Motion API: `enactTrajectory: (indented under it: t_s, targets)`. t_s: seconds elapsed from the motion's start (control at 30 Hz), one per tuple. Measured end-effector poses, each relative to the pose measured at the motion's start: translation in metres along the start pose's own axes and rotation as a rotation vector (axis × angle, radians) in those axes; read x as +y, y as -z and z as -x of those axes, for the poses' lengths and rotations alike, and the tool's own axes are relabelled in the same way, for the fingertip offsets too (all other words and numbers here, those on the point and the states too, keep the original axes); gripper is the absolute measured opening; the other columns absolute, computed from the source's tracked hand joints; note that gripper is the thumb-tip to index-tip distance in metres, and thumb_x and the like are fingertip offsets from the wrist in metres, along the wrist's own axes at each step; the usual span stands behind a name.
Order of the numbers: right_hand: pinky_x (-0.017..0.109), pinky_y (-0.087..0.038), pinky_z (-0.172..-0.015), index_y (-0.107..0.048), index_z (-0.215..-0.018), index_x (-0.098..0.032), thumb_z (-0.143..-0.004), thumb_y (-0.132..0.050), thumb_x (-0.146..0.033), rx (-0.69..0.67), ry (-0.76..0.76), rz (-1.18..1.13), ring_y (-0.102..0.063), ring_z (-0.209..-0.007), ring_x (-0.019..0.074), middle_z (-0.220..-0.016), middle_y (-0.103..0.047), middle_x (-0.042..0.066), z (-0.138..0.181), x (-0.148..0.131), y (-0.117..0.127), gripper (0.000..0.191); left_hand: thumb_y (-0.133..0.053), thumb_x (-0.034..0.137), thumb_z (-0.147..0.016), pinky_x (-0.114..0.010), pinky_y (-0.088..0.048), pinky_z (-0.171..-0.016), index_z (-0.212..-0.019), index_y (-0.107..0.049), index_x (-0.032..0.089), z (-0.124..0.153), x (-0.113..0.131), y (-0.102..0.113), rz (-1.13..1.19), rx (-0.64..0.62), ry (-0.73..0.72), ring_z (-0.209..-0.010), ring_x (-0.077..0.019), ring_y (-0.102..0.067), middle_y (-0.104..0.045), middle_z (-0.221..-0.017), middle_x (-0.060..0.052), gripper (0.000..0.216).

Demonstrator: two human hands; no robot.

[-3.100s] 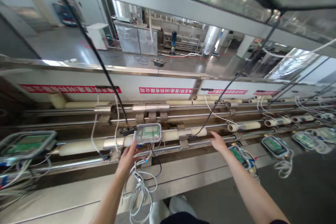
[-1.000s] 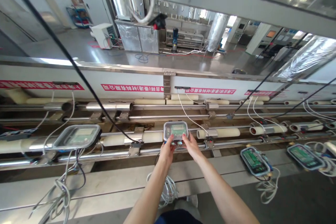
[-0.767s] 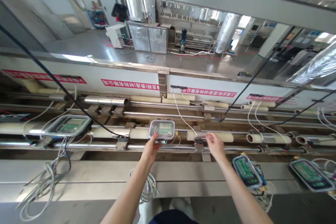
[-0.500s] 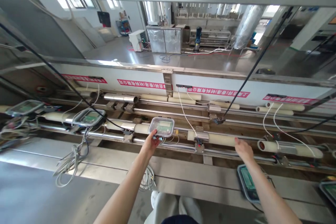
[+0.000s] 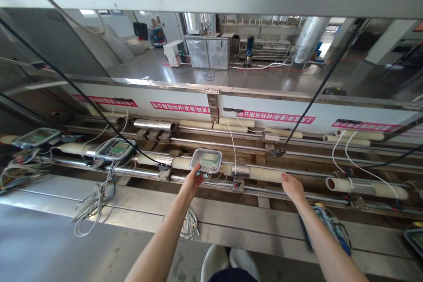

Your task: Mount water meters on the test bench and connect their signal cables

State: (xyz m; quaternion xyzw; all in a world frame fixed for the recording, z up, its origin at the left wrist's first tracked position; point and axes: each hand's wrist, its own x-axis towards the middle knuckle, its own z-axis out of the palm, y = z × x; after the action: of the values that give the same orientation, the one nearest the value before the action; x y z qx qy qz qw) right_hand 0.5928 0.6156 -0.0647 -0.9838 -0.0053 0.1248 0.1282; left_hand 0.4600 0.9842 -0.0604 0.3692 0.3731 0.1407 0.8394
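Note:
My left hand (image 5: 191, 181) grips the near edge of a small clear-cased meter unit (image 5: 206, 160) with a green board inside, which rests on the cream pipe line. My right hand (image 5: 292, 186) reaches to the right end of a cream pipe section (image 5: 264, 173) with a metal sleeve (image 5: 240, 170); its fingers curl against the pipe end. A white wire (image 5: 232, 141) runs from the sleeve up to the back wall. A bundle of white cables (image 5: 189, 224) hangs below the unit.
More meter units (image 5: 116, 149) (image 5: 36, 136) sit on the pipe line to the left with loose cable bundles (image 5: 92, 202). Another unit (image 5: 327, 229) lies on the steel ledge (image 5: 231, 220) under my right forearm. Black cables (image 5: 307, 105) slant across. A further pipe (image 5: 366, 187) lies right.
The cream pipe section has shifted left, closing up to the meter unit, with my right hand at its end. My left hand has stayed on the unit.

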Motion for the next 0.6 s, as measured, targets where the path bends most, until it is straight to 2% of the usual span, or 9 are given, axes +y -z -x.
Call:
enactTrajectory:
  t_s: [0.1, 0.2, 0.23, 0.3, 0.4, 0.47, 0.53, 0.6]
  targets:
    - [0.033, -0.043, -0.085, -0.059, -0.113, -0.012, -0.092, -0.029, -0.035, 0.005, 0.011, -0.005, -0.061, -0.101, 0.0251, -0.108, -0.065, 0.015, 0.001, 0.000, 0.002, 0.043, -0.064, 0.024, -0.078, -0.019, -0.049, -0.052, -0.088, -0.059, 0.012, 0.003, 0.005, 0.000, -0.047, -0.033, 0.008, -0.054, -0.0091, -0.056, -0.061, -0.075, -0.005, 0.017]
    - [0.026, -0.042, -0.086, -0.060, -0.111, -0.016, -0.089, -0.040, -0.035, 0.015, 0.009, -0.031, -0.059, -0.104, 0.0204, -0.111, -0.065, 0.009, 0.003, 0.025, 0.016, 0.036, -0.069, 0.029, -0.074, -0.020, -0.050, -0.060, -0.092, -0.059, 0.012, 0.012, 0.007, 0.011, -0.129, -0.054, -0.018, -0.068, -0.0120, -0.060, -0.062, -0.087, -0.007, 0.027]
    - [0.025, -0.042, -0.087, -0.061, -0.111, -0.017, -0.088, -0.042, -0.035, 0.023, -0.009, -0.035, -0.058, -0.106, 0.0193, -0.112, -0.065, 0.008, 0.005, 0.040, 0.024, 0.035, -0.071, 0.032, -0.071, -0.019, -0.050, -0.061, -0.094, -0.058, 0.012, 0.016, 0.006, 0.018, -0.171, -0.038, -0.058, -0.074, -0.0133, -0.061, -0.062, -0.091, -0.007, 0.032]
    - [0.026, -0.040, -0.091, -0.060, -0.112, -0.016, -0.089, -0.042, -0.031, 0.046, -0.080, -0.030, -0.056, -0.109, 0.0187, -0.115, -0.063, 0.010, 0.015, 0.076, 0.042, 0.033, -0.068, 0.041, -0.069, -0.022, -0.050, -0.062, -0.096, -0.058, 0.012, 0.025, -0.002, 0.035, -0.349, 0.046, -0.262, -0.082, -0.0174, -0.060, -0.062, -0.095, -0.008, 0.041]
    - [0.035, -0.038, -0.095, -0.057, -0.113, -0.010, -0.092, -0.039, -0.030, 0.060, -0.205, -0.007, -0.054, -0.111, 0.0207, -0.118, -0.060, 0.015, 0.039, 0.129, 0.064, 0.034, -0.067, 0.048, -0.063, -0.025, -0.049, -0.060, -0.103, -0.056, 0.016, 0.050, -0.032, 0.058, -0.471, 0.130, -0.272, -0.088, -0.0219, -0.060, -0.063, -0.097, -0.008, 0.053]
    - [0.041, -0.037, -0.096, -0.056, -0.112, -0.010, -0.092, -0.041, -0.035, 0.038, -0.241, -0.005, -0.054, -0.109, 0.0215, -0.118, -0.059, 0.014, 0.051, 0.153, 0.070, 0.036, -0.068, 0.053, -0.058, -0.027, -0.049, -0.060, -0.102, -0.056, 0.016, 0.075, -0.061, 0.064, -0.532, 0.062, -0.174, -0.086, -0.0236, -0.061, -0.065, -0.098, -0.010, 0.059]
    - [0.043, -0.038, -0.096, -0.056, -0.111, -0.012, -0.091, -0.042, -0.041, -0.009, -0.224, -0.026, -0.056, -0.107, 0.0207, -0.117, -0.059, 0.012, 0.055, 0.165, 0.069, 0.038, -0.068, 0.058, -0.055, -0.029, -0.049, -0.059, -0.099, -0.058, 0.015, 0.103, -0.094, 0.058, -0.599, -0.034, -0.094, -0.080, -0.0241, -0.062, -0.066, -0.094, -0.011, 0.062]
    - [0.038, -0.040, -0.093, -0.059, -0.107, -0.014, -0.091, -0.039, -0.044, -0.078, -0.170, -0.061, -0.057, -0.105, 0.0199, -0.113, -0.062, 0.011, 0.052, 0.171, 0.064, 0.040, -0.064, 0.062, -0.058, -0.030, -0.048, -0.059, -0.096, -0.059, 0.014, 0.128, -0.127, 0.042, -0.659, -0.115, -0.057, -0.074, -0.0236, -0.062, -0.068, -0.088, -0.012, 0.061]
